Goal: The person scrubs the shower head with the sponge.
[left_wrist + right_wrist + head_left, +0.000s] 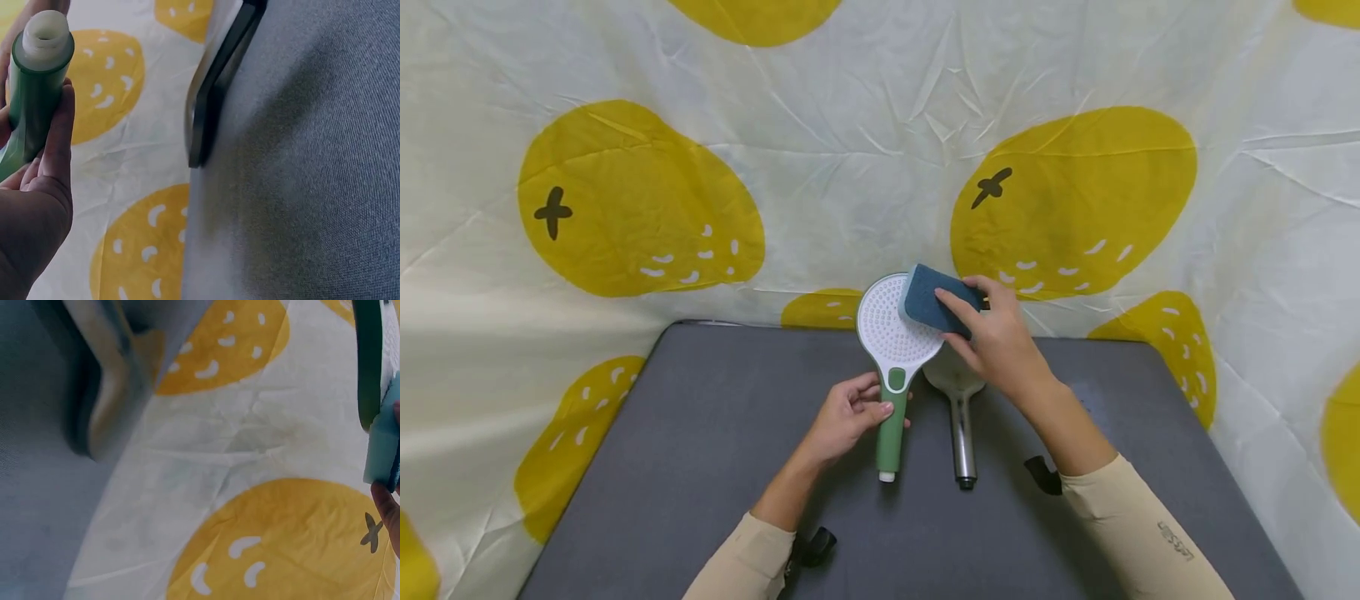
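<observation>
A green and white shower head (880, 325) is held upright above the table, its white nozzle face toward the head camera. My left hand (847, 417) grips its green handle, thumb across the front; the left wrist view shows the handle's pale threaded end (47, 34). My right hand (1003, 337) pinches a blue sponge (942, 300) with a dark scouring side and a lighter side. The sponge's light side lies against the right part of the nozzle face. In the right wrist view, the sponge (382, 447) touches the shower head's rim at the frame's edge.
A silver shower head (961, 425) lies on the dark grey table (722, 467), just right of the green one and partly behind it. A white cloth with yellow fruit shapes (850, 208) hangs behind the table and along its sides.
</observation>
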Tool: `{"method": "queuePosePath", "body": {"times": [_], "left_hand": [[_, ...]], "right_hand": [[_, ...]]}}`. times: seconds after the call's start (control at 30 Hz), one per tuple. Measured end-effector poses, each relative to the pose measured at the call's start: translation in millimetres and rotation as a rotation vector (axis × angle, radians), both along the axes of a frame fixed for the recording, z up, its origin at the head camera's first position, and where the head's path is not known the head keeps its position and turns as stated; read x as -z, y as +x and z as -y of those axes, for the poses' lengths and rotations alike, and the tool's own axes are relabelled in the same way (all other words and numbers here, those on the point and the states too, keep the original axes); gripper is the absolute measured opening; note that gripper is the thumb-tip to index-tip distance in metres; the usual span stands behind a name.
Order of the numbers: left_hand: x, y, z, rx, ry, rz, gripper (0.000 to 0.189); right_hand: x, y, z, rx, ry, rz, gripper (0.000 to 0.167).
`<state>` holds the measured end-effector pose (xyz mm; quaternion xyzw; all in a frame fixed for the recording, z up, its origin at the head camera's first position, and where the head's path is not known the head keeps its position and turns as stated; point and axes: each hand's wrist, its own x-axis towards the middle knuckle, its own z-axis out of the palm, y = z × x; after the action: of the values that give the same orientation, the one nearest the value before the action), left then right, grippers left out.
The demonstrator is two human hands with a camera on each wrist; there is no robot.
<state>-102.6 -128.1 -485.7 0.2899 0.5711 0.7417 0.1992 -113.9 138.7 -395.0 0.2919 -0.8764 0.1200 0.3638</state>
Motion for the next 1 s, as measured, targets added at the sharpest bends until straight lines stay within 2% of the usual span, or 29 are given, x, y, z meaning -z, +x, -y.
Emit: {"method": "queuePosePath", "body": {"times": [0.27, 0.43, 0.57, 0.7, 0.8, 0.9, 1.0], "left_hand": [[-0.9, -0.3, -2.4, -0.020, -0.024, 0.000, 0.048], [2.0, -1.0, -3.5, -0.018, -0.012, 0.000, 0.049], [3.3, -1.2, -4.3, -0.021, -0.001, -0.001, 0.049], [3.0, -2.1, -4.4, -0.050, 0.017, 0.010, 0.048], [3.0, -3.6, -4.4, -0.072, 0.026, 0.019, 0.048], [2.7, -3.1, -3.1, -0.066, 0.019, 0.023, 0.048], [1.9, -1.3, -1.0, -0.043, 0.002, 0.017, 0.047]], "right_hand": [[29.0, 23.0, 3, -0.039, -0.008, 0.004, 0.065], [42.1, 35.1, 4, -0.058, 0.020, -0.001, 0.046], [49.1, 45.7, 4, -0.069, 0.051, -0.012, 0.044], [53.3, 54.8, 2, -0.078, 0.081, -0.004, 0.043], [53.2, 58.2, 1, -0.065, 0.108, -0.007, 0.057], [49.5, 56.7, 2, -0.038, 0.114, -0.017, 0.069], [41.8, 51.3, 3, -0.016, 0.102, -0.024, 0.066]]}}
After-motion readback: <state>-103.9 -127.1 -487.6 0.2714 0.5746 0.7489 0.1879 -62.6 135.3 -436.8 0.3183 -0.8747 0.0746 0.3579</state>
